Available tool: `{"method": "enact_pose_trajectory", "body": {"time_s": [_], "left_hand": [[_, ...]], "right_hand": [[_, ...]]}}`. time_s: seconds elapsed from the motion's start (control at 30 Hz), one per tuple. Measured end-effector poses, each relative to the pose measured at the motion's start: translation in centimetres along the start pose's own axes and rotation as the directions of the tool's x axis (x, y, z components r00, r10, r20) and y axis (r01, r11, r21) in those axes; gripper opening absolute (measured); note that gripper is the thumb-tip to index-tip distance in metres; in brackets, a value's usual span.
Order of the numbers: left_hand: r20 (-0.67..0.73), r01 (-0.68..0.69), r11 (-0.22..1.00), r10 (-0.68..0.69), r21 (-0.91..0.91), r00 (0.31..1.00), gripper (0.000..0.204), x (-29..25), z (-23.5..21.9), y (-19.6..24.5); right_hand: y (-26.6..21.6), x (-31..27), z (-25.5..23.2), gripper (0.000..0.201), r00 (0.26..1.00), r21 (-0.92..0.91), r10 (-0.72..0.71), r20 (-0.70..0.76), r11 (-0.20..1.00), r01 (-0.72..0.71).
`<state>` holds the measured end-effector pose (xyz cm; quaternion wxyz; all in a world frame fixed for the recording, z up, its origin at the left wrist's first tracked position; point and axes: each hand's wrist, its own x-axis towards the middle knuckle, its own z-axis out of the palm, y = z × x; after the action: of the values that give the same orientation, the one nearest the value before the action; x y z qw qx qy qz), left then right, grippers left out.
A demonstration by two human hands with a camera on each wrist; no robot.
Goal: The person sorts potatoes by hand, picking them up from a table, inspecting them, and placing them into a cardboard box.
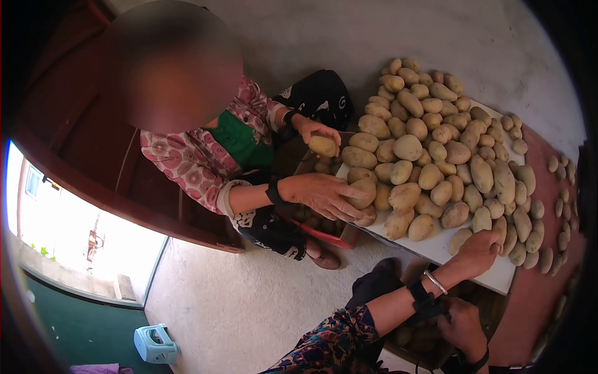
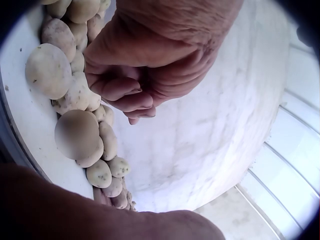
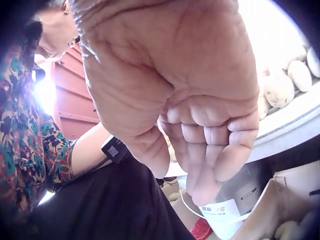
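Observation:
Fingers curled inward, the left hand (image 1: 478, 252) is over the near edge of the potato pile (image 1: 458, 153) on a white board (image 1: 495, 274). In the left wrist view this left hand (image 2: 155, 55) has bent fingertips with no potato visible between them, beside pale potatoes (image 2: 49, 71). Lower down, the right hand (image 1: 464, 327) hangs beside the board, above a box of potatoes. Its palm (image 3: 175, 85) shows in the right wrist view with the fingers loosely bent and nothing in them.
Across from me a seated person holds one potato (image 1: 322, 146) and touches others at the board's corner. Loose potatoes lie on a reddish surface (image 1: 529, 311). A cardboard box (image 3: 265, 210) and a labelled white bucket (image 3: 222, 220) stand below. A blue stool (image 1: 156, 344) is on the floor.

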<state>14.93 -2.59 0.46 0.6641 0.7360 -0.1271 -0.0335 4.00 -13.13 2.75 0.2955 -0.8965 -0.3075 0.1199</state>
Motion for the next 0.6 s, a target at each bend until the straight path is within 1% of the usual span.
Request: {"method": "enact_pose_trajectory", "body": {"time_s": [0.13, 0.2, 0.33, 0.4, 0.53, 0.6], "left_hand": [[-0.001, -0.015, 1.000, 0.015, -0.021, 1.000, 0.015, 0.1, 0.0, -0.1], [-0.004, -0.010, 1.000, 0.010, 0.005, 1.000, 0.015, 0.2, 0.1, -0.1], [0.007, -0.016, 1.000, 0.017, -0.013, 1.000, 0.016, 0.3, 0.2, 0.1], [0.024, 0.013, 1.000, -0.013, -0.004, 1.000, 0.016, 0.3, 0.2, 0.2], [0.018, 0.005, 1.000, -0.005, -0.018, 1.000, 0.017, 0.4, 0.0, 0.3], [0.012, -0.017, 1.000, 0.017, -0.026, 1.000, 0.017, 0.4, -0.1, 0.3]], "right_hand": [[-0.3, 0.1, -0.3, 0.029, 1.000, 0.012, 0.001, 0.008, 1.000, -0.002], [-0.3, 0.0, -0.5, 0.029, 1.000, 0.005, -0.016, -0.002, 1.000, 0.016], [-0.7, -0.1, -1.0, 0.030, 1.000, 0.000, 0.026, 0.003, 1.000, -0.026], [-0.9, -0.2, -1.3, 0.031, 1.000, 0.010, 0.025, 0.004, 1.000, -0.025], [-0.7, -0.4, -1.1, 0.031, 1.000, 0.006, 0.009, -0.010, 1.000, -0.009], [-0.6, -0.7, -1.0, 0.031, 0.998, -0.008, 0.063, -0.007, 0.998, -0.063]]}}
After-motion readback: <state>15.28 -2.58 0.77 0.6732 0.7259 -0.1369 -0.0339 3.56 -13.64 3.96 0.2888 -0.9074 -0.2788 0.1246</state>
